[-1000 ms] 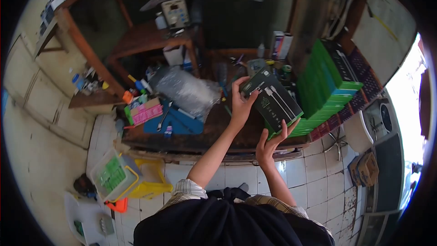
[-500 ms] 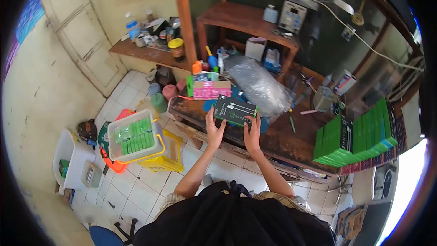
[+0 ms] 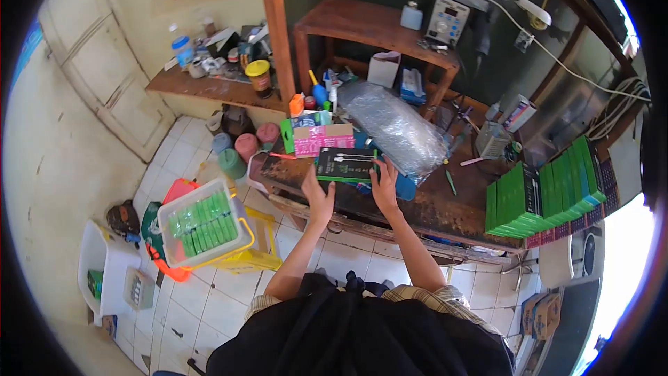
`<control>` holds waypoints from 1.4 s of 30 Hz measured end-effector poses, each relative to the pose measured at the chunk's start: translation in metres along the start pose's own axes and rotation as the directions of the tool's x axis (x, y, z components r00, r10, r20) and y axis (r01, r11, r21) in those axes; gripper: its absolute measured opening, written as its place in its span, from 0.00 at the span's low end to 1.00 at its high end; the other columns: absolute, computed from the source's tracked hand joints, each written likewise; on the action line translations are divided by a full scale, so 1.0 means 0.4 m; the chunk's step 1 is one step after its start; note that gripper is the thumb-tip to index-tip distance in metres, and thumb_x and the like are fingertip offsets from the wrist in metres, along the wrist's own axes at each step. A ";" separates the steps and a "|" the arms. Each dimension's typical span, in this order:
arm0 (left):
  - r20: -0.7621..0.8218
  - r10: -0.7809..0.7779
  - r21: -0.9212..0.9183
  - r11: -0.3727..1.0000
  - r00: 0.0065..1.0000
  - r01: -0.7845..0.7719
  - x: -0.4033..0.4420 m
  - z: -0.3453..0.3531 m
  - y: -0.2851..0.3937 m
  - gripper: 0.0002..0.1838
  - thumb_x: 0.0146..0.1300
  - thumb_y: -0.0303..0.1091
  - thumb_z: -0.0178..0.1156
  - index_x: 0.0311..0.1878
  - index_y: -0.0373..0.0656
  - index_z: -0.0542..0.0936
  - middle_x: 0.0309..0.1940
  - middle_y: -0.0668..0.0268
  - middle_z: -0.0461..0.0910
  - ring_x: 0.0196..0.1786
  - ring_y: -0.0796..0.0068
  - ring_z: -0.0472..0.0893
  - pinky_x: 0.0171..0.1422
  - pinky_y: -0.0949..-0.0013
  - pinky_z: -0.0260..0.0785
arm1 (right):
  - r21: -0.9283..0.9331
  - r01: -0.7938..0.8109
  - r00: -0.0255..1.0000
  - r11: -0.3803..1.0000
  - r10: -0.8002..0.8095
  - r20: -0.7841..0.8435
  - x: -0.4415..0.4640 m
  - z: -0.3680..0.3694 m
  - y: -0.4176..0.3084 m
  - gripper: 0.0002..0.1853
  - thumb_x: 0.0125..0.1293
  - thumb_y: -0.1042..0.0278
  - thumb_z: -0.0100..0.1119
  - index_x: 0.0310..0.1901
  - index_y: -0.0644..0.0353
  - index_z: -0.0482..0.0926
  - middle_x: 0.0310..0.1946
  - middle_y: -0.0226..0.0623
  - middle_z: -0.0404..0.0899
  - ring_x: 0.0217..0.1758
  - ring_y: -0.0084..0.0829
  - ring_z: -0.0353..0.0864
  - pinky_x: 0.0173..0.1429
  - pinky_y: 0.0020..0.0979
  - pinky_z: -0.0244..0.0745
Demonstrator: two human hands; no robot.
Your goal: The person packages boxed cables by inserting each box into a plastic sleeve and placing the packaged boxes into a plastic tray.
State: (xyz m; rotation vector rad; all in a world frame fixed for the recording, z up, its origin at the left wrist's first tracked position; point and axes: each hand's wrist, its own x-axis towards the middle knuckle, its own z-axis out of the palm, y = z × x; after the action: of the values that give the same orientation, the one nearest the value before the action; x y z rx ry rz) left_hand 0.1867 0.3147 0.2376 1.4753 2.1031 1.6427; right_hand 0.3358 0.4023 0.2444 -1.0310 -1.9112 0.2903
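Note:
A black cable box (image 3: 346, 163) with green edges, printed with white charging plugs, is held over the front of the workbench. At its left end, my left hand (image 3: 319, 196) grips the lower corner, its fingertips partly hidden behind the box. The right end is held by my right hand (image 3: 384, 186), with the fingers along that edge. Just behind the box lies a pink-and-brown carton (image 3: 324, 141). A clear plastic-wrapped bundle (image 3: 393, 125) rests on the bench beyond my right hand.
Green-and-black boxes (image 3: 546, 191) stand in rows at the bench's right end. To the left, a white tub (image 3: 209, 254) of green wrapped packs rests on a yellow stool (image 3: 261, 240). Behind are a wooden shelf (image 3: 376, 31) and a power supply (image 3: 446, 22).
The cable box has shifted slightly left and turned to lie more level in view, with both hands still on it. My left hand has moved a little left and down.

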 end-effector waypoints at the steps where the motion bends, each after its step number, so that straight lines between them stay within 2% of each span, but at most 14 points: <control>1: -0.108 0.004 0.093 0.996 0.994 0.007 -0.001 0.002 0.025 0.32 0.53 0.29 0.56 0.61 0.35 0.56 0.57 0.48 0.58 0.60 0.50 0.56 0.64 0.56 0.45 | 0.011 -0.054 0.999 0.999 0.054 0.003 0.005 -0.027 0.012 0.14 0.56 0.75 0.54 0.45 0.60 0.70 0.54 0.52 0.61 0.57 0.51 0.59 0.59 0.45 0.54; 5: -0.117 0.160 0.113 0.983 0.980 -0.146 0.040 0.005 0.142 0.27 0.55 0.31 0.53 0.59 0.37 0.61 0.55 0.51 0.59 0.59 0.53 0.57 0.62 0.54 0.47 | -0.048 -0.164 0.984 0.985 0.160 -0.074 0.015 -0.096 0.148 0.16 0.54 0.73 0.58 0.45 0.60 0.70 0.53 0.50 0.62 0.57 0.50 0.59 0.59 0.47 0.55; 10: 0.193 0.420 -0.011 0.905 0.887 -0.426 0.064 0.158 0.256 0.26 0.48 0.26 0.54 0.54 0.36 0.64 0.50 0.55 0.65 0.56 0.54 0.63 0.62 0.52 0.50 | -0.328 -0.179 0.984 0.927 0.163 -0.075 0.017 -0.140 0.230 0.23 0.49 0.68 0.63 0.47 0.59 0.68 0.54 0.44 0.61 0.55 0.49 0.60 0.57 0.48 0.57; 14: 0.348 0.465 0.072 0.853 0.814 -0.518 0.022 0.313 0.241 0.29 0.47 0.24 0.56 0.56 0.39 0.63 0.52 0.56 0.64 0.59 0.56 0.61 0.65 0.51 0.48 | -0.270 -0.132 0.983 0.954 0.160 0.086 0.022 -0.169 0.278 0.16 0.50 0.70 0.61 0.41 0.61 0.71 0.44 0.44 0.68 0.50 0.46 0.64 0.52 0.44 0.61; 20: 0.463 0.321 0.116 0.902 0.826 -0.416 0.002 0.387 0.236 0.26 0.50 0.25 0.56 0.55 0.44 0.65 0.52 0.61 0.66 0.60 0.61 0.63 0.67 0.50 0.46 | -0.205 -0.061 0.987 0.977 0.090 0.132 0.047 -0.233 0.301 0.04 0.56 0.71 0.53 0.29 0.61 0.75 0.32 0.39 0.74 0.43 0.40 0.69 0.48 0.39 0.64; 24: 0.370 0.335 0.151 0.899 0.866 -0.412 0.030 0.387 0.272 0.20 0.51 0.26 0.56 0.50 0.44 0.70 0.46 0.61 0.72 0.55 0.62 0.68 0.63 0.54 0.52 | -0.248 0.075 0.997 0.966 -0.067 0.039 0.093 -0.299 0.257 0.06 0.59 0.69 0.50 0.29 0.59 0.75 0.30 0.37 0.75 0.42 0.39 0.69 0.44 0.39 0.63; 27: 0.223 0.385 0.155 0.893 0.896 -0.422 0.052 0.364 0.323 0.09 0.52 0.29 0.56 0.39 0.43 0.75 0.36 0.63 0.77 0.44 0.64 0.73 0.54 0.60 0.62 | -0.201 0.087 0.994 0.976 -0.097 -0.041 0.137 -0.355 0.223 0.06 0.60 0.70 0.49 0.30 0.61 0.74 0.30 0.40 0.75 0.40 0.40 0.70 0.44 0.40 0.62; 30: 0.056 0.354 0.103 0.928 0.933 -0.359 0.064 0.320 0.372 0.05 0.51 0.28 0.58 0.33 0.42 0.78 0.30 0.63 0.78 0.37 0.62 0.76 0.42 0.64 0.65 | -0.002 -0.058 0.992 0.998 0.058 -0.114 0.180 -0.420 0.206 0.07 0.62 0.70 0.46 0.30 0.63 0.72 0.29 0.44 0.74 0.36 0.45 0.71 0.43 0.41 0.62; 34: -0.012 0.344 0.133 0.931 0.939 -0.339 0.086 0.241 0.394 0.05 0.51 0.31 0.60 0.31 0.42 0.78 0.29 0.62 0.78 0.34 0.62 0.76 0.38 0.65 0.66 | 0.357 -0.212 0.949 0.910 0.279 -0.149 0.229 -0.503 0.167 0.13 0.66 0.66 0.43 0.30 0.67 0.69 0.20 0.44 0.67 0.24 0.35 0.69 0.33 0.38 0.63; 35: -0.007 0.326 0.120 0.939 0.945 -0.323 0.090 0.224 0.394 0.05 0.51 0.30 0.60 0.30 0.41 0.77 0.28 0.63 0.77 0.34 0.62 0.76 0.38 0.64 0.66 | 0.328 -0.069 0.957 0.942 0.155 -0.245 0.240 -0.497 0.202 0.14 0.67 0.63 0.43 0.28 0.63 0.69 0.17 0.35 0.63 0.21 0.24 0.64 0.27 0.30 0.61; 36: -0.003 0.308 0.107 0.946 0.951 -0.306 0.095 0.209 0.393 0.04 0.51 0.29 0.60 0.30 0.41 0.76 0.28 0.63 0.77 0.35 0.62 0.75 0.39 0.64 0.67 | 0.339 -0.059 0.959 0.939 0.148 -0.241 0.250 -0.502 0.221 0.14 0.67 0.63 0.43 0.28 0.63 0.69 0.17 0.35 0.63 0.21 0.24 0.64 0.27 0.30 0.61; 38: -0.054 0.352 0.073 0.935 0.934 -0.348 0.101 0.190 0.384 0.05 0.51 0.29 0.60 0.30 0.40 0.76 0.25 0.62 0.76 0.30 0.62 0.76 0.36 0.65 0.68 | 0.798 -0.369 0.896 0.476 0.409 0.170 0.257 -0.505 0.247 0.14 0.68 0.60 0.42 0.27 0.58 0.69 0.16 0.25 0.61 0.19 0.18 0.60 0.23 0.23 0.57; 40: -0.032 0.123 -0.200 0.972 0.992 -0.127 0.097 0.171 0.389 0.07 0.52 0.31 0.61 0.29 0.39 0.75 0.21 0.61 0.75 0.24 0.67 0.76 0.29 0.68 0.67 | 0.837 -0.426 0.873 0.342 0.399 0.281 0.255 -0.506 0.233 0.12 0.67 0.59 0.44 0.28 0.54 0.69 0.17 0.20 0.60 0.17 0.13 0.56 0.21 0.17 0.52; 42: 0.015 0.103 -0.091 0.991 0.995 -0.101 0.094 0.126 0.402 0.08 0.51 0.32 0.62 0.29 0.39 0.74 0.20 0.61 0.75 0.22 0.69 0.75 0.27 0.70 0.65 | 0.824 -0.563 0.753 0.055 0.445 0.485 0.254 -0.501 0.231 0.12 0.66 0.59 0.46 0.30 0.56 0.69 0.18 0.21 0.61 0.17 0.14 0.57 0.21 0.18 0.53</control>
State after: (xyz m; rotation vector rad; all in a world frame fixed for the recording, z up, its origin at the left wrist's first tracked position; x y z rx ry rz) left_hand 0.2952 0.3695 0.3600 1.5887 1.9464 1.7251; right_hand 0.5241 0.4964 0.3651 -0.7157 -0.8937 1.7540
